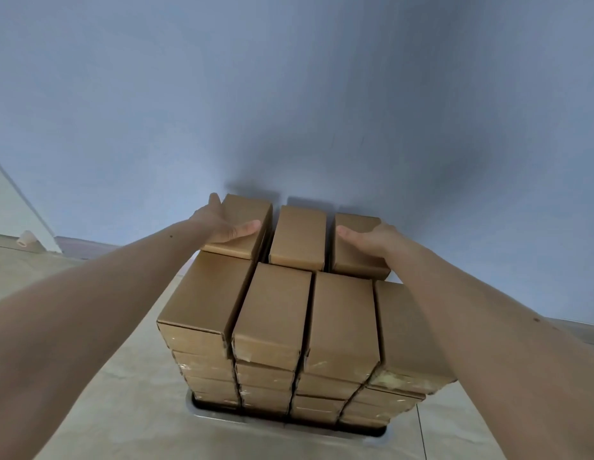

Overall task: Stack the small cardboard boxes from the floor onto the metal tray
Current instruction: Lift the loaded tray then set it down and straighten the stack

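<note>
A tall stack of small brown cardboard boxes (272,313) stands on the metal tray (222,418), whose rim shows at the bottom. Three boxes lie in the far top row. My left hand (227,227) holds the far left box (247,210), thumb on its top and fingers round its outer side. On the far right box (353,257) my right hand (368,242) grips the same way from the right. The middle far box (298,237) lies between them, untouched. The nearer row below has several boxes side by side.
A pale blue wall (289,94) rises right behind the stack. Beige floor tiles (123,393) surround the tray. A small white roll (26,240) lies on the floor at the far left, next to a white panel (10,207).
</note>
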Demonstrator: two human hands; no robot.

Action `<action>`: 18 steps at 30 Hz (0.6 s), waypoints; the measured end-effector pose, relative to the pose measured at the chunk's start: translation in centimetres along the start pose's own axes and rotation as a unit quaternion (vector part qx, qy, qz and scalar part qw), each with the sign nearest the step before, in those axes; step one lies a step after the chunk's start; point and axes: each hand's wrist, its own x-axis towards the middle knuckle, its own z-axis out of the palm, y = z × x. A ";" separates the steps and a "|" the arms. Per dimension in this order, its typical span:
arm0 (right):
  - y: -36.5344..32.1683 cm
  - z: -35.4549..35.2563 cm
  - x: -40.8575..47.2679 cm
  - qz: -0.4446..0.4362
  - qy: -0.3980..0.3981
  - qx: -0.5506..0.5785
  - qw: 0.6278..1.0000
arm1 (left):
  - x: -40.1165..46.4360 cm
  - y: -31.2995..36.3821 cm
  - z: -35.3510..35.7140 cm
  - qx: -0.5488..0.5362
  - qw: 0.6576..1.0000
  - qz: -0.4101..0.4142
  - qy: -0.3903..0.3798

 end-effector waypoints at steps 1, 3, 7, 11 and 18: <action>-0.1 0.4 0.2 0.005 -0.006 0.000 1.000 | 0.1 -0.2 0.3 -0.006 1.000 0.001 0.001; -0.2 1.4 0.6 0.006 -0.010 -0.011 1.000 | 0.1 -0.3 0.9 -0.008 1.000 0.004 -0.001; -0.9 2.1 0.7 -0.002 -0.014 -0.037 0.999 | 0.1 0.2 1.6 0.000 1.000 0.012 -0.006; -1.0 2.1 1.0 -0.002 -0.009 -0.066 0.998 | 0.4 1.0 1.7 0.017 1.000 0.016 0.001; -0.3 2.7 1.6 0.012 -0.002 -0.056 0.998 | 0.3 0.6 2.1 0.032 0.999 0.009 0.005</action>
